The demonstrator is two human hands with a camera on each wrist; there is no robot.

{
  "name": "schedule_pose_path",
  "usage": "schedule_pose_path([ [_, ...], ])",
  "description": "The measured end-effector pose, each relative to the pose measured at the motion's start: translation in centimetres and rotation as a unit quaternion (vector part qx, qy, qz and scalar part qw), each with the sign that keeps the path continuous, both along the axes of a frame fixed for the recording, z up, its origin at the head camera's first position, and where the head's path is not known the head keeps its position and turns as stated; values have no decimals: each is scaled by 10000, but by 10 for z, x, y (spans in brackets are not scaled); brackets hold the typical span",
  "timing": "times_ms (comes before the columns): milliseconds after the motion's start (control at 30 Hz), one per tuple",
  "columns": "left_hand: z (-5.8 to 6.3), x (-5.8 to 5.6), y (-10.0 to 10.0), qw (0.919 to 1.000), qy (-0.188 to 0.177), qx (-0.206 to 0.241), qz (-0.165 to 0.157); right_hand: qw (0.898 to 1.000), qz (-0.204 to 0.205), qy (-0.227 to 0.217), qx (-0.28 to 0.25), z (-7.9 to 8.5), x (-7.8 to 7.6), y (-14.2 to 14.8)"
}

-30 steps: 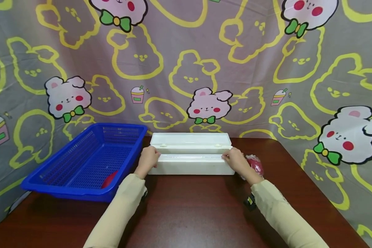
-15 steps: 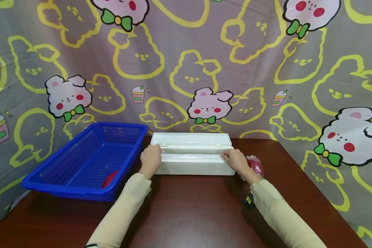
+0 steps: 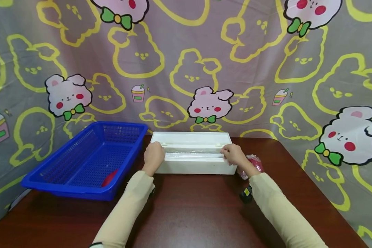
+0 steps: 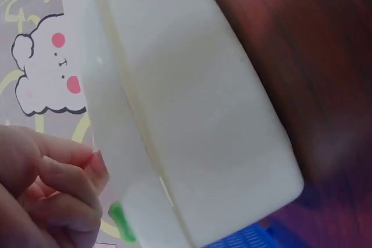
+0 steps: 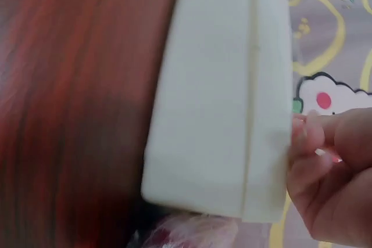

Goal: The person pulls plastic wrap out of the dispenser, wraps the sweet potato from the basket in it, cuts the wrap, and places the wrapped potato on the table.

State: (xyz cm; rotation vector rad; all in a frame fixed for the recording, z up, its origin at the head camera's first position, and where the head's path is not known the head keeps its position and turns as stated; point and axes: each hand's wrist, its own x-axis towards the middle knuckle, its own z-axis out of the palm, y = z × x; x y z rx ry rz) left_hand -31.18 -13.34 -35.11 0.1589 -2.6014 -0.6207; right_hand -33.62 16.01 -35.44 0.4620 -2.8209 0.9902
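Observation:
A long white cling film dispenser (image 3: 196, 167) stands on the table with its lid (image 3: 192, 137) raised at the back. Clear cling film (image 3: 189, 154) stretches across its opening between my two hands. My left hand (image 3: 154, 156) pinches the film at the left end, its fingers curled above the box. At the right end my right hand (image 3: 234, 154) pinches the film between thumb and fingertips. Both wrist views show the curled fingers (image 4: 70, 184) and fingertips (image 5: 305, 135) right beside the dispenser's upper edge; the film itself hardly shows there.
A blue plastic basket (image 3: 65, 190) stands at the left with a red item (image 3: 110, 178) inside. Behind my right wrist lies a red thing in clear wrap (image 3: 255, 162). A patterned cloth (image 3: 173, 113) hangs along the table's back edge.
My left hand has moved from the dispenser's left end a little rightward and up. The right hand has risen slightly. More film shows lifted between them.

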Motion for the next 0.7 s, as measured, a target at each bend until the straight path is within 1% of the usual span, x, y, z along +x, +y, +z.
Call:
schedule_pose_path([
  [67, 0, 0, -1, 9995, 85, 289, -40, 9984, -56, -417, -388, 1, -3, 0],
  [167, -2, -2, -2, 9969, 393, 666, -120, 9901, -189, -920, -1047, 1, -5, 0],
  [233, -5, -3, -3, 9933, 716, 878, -211, 9800, -299, -1181, -1577, 1, -5, 0],
  [333, -9, -6, -4, 9861, 1166, 1143, -298, 9607, -490, -1457, -2312, 0, -4, 1],
  [400, -11, -6, -5, 9820, 1315, 1332, -267, 9481, -556, -1594, -2694, -1, -4, 1],
  [467, -11, -5, -5, 9791, 1371, 1485, -213, 9381, -652, -1675, -2961, -2, -3, 1],
  [567, -10, -3, -6, 9773, 1406, 1576, -146, 9287, -744, -1618, -3252, -3, -3, -1],
  [700, -7, -1, -8, 9768, 1464, 1555, -155, 9153, -885, -1456, -3650, -4, -2, -4],
])
